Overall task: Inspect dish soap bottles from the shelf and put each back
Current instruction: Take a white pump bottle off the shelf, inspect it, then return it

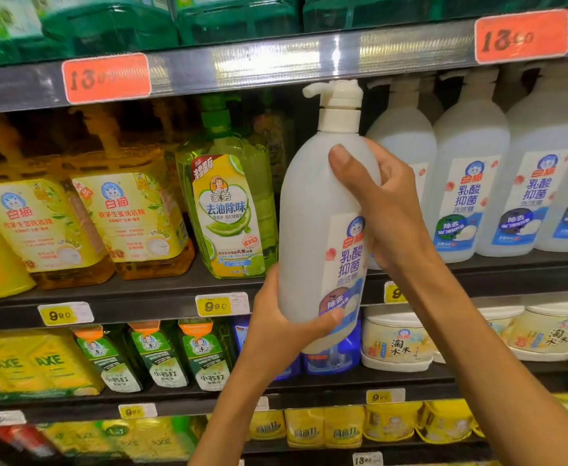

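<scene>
White pump bottle [312, 210] upright, centre frame, held off shelf [148, 294] in front of matching bottles [470, 183]. Left hand [286, 326] cups base from lower left, thumb across label. Right hand [381, 203] wraps upper body from right, thumb on front, forearm angling down to lower right.

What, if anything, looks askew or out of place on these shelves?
Nothing is spilled or damaged. The only oddity: the yellow bottles left of the green bottle lean sideways rather than stand upright.
</scene>
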Demonstrator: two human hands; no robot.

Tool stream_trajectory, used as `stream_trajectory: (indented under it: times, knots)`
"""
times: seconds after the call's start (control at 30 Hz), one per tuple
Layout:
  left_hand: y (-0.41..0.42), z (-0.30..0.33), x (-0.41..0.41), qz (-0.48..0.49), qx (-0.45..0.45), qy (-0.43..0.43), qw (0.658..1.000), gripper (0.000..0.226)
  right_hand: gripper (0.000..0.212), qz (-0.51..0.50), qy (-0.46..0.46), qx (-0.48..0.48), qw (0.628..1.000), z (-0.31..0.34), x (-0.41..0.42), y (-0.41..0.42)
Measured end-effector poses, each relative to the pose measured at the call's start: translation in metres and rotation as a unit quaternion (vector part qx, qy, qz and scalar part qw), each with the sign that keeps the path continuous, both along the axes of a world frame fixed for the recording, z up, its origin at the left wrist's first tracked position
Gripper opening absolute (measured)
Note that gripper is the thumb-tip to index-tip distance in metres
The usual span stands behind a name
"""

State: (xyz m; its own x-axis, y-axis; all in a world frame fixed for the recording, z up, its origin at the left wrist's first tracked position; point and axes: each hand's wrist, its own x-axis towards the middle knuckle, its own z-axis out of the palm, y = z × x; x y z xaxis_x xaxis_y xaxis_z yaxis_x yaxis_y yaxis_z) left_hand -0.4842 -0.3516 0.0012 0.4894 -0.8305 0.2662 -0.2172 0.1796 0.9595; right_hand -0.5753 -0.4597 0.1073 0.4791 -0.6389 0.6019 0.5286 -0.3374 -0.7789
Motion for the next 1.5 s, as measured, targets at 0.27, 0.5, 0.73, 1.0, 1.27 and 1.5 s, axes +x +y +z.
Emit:
stream_trajectory:
  times: [0.27,0.5,0.73,1.0,1.27,1.5]
  knots:
    - [0.005,0.001,0.011,-0.007,-0.025,-0.046,0.999,0.077,0.099,0.191,0.109,0.012,0.975,-0.011,-0.024,-0.018]
    - [0.002,-0.001,0.024,-0.040,-0.002,-0.075,0.996,0.088,0.064,0.162,0.066,-0.102,0.979,-0.010,-0.033,0.009]
    - [0.004,0.000,0.027,-0.039,0.001,-0.109,0.993,0.075,0.068,0.141,0.077,-0.204,0.966,-0.006,-0.036,0.021]
    - [0.014,0.002,0.013,-0.059,-0.055,-0.007,0.997,0.063,0.082,0.205,0.086,-0.035,0.974,0.000,-0.026,0.005]
    - [0.014,-0.010,-0.017,-0.085,0.005,0.216,0.973,0.060,0.028,0.133,0.117,0.149,0.973,-0.011,-0.002,-0.008]
    - [-0.001,0.001,-0.012,-0.058,0.007,0.198,0.979,0.059,0.036,0.129,0.127,0.207,0.961,-0.007,0.008,-0.022]
